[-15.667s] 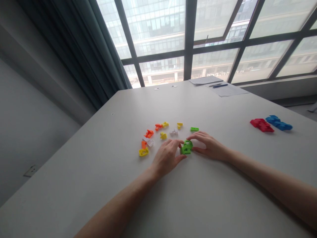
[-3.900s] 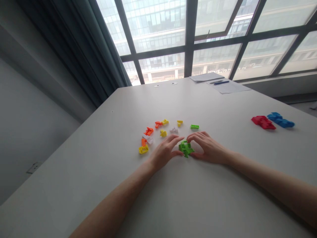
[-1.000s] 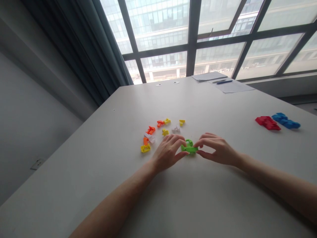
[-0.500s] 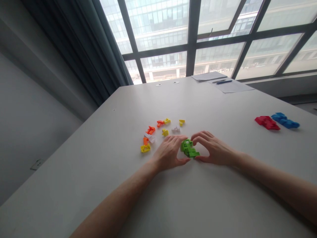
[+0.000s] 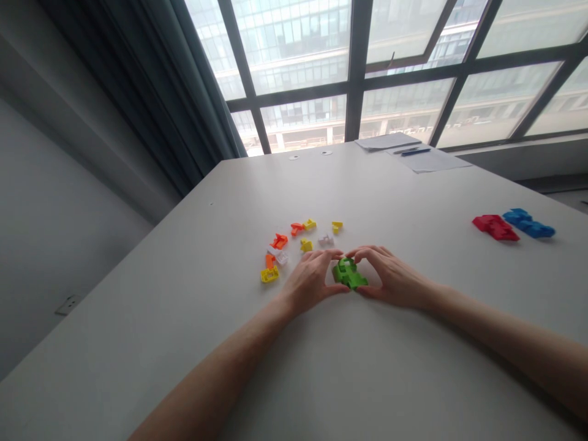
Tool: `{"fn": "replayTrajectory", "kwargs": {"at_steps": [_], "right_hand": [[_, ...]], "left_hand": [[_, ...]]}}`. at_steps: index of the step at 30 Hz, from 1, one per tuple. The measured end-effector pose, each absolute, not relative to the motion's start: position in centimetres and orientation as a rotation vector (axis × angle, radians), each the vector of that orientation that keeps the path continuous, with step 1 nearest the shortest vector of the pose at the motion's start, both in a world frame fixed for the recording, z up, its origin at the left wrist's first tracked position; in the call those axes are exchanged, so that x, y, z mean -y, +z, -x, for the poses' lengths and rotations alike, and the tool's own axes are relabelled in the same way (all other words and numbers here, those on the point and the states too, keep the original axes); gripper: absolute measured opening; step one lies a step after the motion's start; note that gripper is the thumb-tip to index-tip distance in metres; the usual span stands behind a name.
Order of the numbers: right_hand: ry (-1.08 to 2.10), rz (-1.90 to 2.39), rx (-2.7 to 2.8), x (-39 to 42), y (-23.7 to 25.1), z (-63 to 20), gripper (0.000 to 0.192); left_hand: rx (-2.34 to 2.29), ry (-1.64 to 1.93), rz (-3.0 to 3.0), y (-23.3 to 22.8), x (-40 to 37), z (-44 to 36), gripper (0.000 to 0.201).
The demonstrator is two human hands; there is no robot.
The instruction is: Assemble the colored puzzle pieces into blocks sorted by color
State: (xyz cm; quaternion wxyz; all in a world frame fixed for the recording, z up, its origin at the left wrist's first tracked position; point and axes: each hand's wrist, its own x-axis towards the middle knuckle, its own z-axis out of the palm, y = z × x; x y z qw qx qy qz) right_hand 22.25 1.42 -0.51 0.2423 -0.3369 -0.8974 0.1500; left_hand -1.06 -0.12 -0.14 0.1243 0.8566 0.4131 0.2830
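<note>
A green toy car made of plastic pieces (image 5: 351, 274) rests on the white table between my hands. My left hand (image 5: 315, 277) curves around its left side, thumb at the near edge and fingers at the far edge. From the right, my right hand (image 5: 386, 272) closes on it in the same way, with thumb and fingertips at its near and far ends. Both hands touch the green piece. Just left of my left hand lie a yellow frame-like piece (image 5: 269, 274), an orange piece (image 5: 270, 261) and a clear whitish piece (image 5: 281, 257).
Beyond my hands are several small orange, yellow and whitish pieces, among them a yellow one (image 5: 337, 226). A red block shape (image 5: 496, 227) and a blue one (image 5: 529, 223) lie at the right. Papers (image 5: 432, 160) with pens (image 5: 416, 152) are at the far edge by the window.
My right hand has moved slightly left and closer around the green toy car. The green pieces look more compact and have shifted a little left.
</note>
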Motion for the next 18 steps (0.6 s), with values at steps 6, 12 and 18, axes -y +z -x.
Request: {"fn": "replayTrajectory", "kwargs": {"at_steps": [6, 12, 18], "right_hand": [[0.419, 0.927, 2.464, -1.39, -0.44, -22.25, 0.045], [0.416, 0.899, 2.469, -1.3, -0.45, -22.15, 0.046], [0.424, 0.88, 2.464, -1.31, -0.32, -22.17, 0.044]], "left_hand": [[-1.19, 0.855, -2.465, -0.17, 0.02, 1.2, 0.058], [-1.159, 0.887, -2.506, -0.38, -0.21, 1.26, 0.052], [-1.162, 0.874, -2.531, -0.36, -0.25, 1.38, 0.049]]}}
